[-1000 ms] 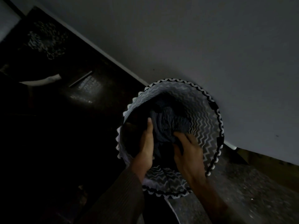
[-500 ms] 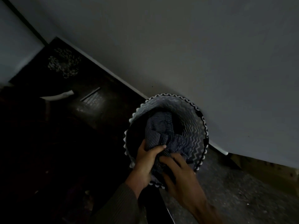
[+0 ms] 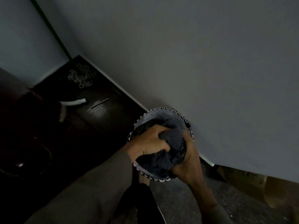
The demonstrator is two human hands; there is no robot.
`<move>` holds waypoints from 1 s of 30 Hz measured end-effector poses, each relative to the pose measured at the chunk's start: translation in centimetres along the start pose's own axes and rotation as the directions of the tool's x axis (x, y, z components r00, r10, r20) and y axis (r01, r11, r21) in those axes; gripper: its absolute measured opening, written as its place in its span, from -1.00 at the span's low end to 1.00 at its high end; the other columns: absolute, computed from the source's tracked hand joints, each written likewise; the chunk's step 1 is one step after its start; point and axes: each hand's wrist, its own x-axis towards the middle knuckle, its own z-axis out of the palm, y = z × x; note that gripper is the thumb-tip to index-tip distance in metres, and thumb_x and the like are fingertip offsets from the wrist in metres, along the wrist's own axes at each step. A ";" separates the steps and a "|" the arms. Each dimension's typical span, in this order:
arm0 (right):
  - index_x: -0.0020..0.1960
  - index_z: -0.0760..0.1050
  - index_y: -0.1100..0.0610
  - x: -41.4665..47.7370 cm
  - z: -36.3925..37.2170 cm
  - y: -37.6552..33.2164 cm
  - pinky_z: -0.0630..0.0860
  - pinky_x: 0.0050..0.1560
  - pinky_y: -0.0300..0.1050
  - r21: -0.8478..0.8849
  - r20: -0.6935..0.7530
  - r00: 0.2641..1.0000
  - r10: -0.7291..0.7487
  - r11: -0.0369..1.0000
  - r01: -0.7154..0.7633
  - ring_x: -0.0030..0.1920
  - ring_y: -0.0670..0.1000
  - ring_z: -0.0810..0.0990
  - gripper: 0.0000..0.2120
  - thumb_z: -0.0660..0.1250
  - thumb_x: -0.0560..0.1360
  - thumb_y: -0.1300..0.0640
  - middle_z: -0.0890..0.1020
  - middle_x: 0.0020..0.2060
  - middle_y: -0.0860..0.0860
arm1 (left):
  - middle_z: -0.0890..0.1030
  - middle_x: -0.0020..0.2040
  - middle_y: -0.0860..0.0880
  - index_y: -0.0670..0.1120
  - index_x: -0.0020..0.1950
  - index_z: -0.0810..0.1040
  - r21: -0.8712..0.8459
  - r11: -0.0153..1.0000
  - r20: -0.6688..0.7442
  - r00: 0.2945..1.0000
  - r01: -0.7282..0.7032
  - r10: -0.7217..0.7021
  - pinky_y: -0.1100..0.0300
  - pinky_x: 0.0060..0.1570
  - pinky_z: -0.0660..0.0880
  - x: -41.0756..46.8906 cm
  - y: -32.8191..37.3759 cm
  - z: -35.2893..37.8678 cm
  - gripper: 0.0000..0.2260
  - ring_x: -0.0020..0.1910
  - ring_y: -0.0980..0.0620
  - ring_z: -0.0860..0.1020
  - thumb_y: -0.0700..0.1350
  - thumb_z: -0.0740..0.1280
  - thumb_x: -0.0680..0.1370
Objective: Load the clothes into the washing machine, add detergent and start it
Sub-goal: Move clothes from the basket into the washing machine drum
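- Left hand (image 3: 150, 141), coming out of a ribbed sleeve (image 3: 97, 183), has its fingers curled into the left side of the striped clothes (image 3: 174, 139) and grips a fistful of cloth.
- Striped clothes sit bunched between the two hands, about level with the zigzag rim of the laundry basket (image 3: 161, 111). The basket stands on the floor against the grey wall (image 3: 210, 78). Darker garments lie lower in the basket, too dim to tell apart.
- Right hand (image 3: 189, 160) holds the bundle's right side, with its fingers wrapped into the folds.
- Handling, as a judgement: the fabric looks soft, light and limp, so it should sag and trail wherever it is unsupported. Loose ends may catch on the basket rim or drop to the floor.
- Best hold, as a judgement: scoop from underneath with both hands and tuck hanging ends into the middle of the bundle, not pinch one edge.
- No washing machine is in view, so loading looks barely begun.
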 end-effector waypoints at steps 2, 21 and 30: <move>0.35 0.25 -0.38 -0.3 -0.4 -1.0 0.53 0.19 -0.09 0.074 -0.090 0.995 0.043 0.997 -0.036 0.26 -0.11 0.52 -0.28 0.42 0.27 -0.07 0.53 0.26 -0.11 | 0.64 0.01 0.03 -0.06 0.20 0.60 0.154 0.984 0.057 0.995 -0.088 0.081 0.04 0.13 0.56 -0.7 1.9 -0.1 -0.63 0.07 -0.01 0.61 -0.32 0.43 0.43; 0.30 0.48 0.04 1.3 -2.7 -21.1 0.58 0.18 -0.03 0.574 -0.330 0.885 0.327 0.814 -0.086 0.12 -0.11 0.64 -0.32 0.67 0.25 0.13 0.64 0.16 -0.10 | 0.54 0.37 -0.07 0.04 0.46 0.43 -0.892 0.429 -0.180 0.982 -0.140 -0.054 -0.18 0.38 0.38 -12.9 5.2 -2.4 -0.26 0.36 -0.14 0.50 0.45 0.23 0.41; 0.27 0.51 0.05 0.9 -0.9 -29.9 0.54 0.20 0.15 0.792 0.257 0.954 0.154 0.532 -0.299 0.16 0.10 0.65 -0.56 0.46 0.42 0.25 0.67 0.15 0.04 | 0.54 0.37 -0.12 -0.04 0.48 0.40 -0.721 0.502 -0.532 0.846 -0.477 0.040 0.03 0.16 0.58 -21.2 6.4 -8.5 0.08 0.32 -0.11 0.54 0.39 0.57 0.06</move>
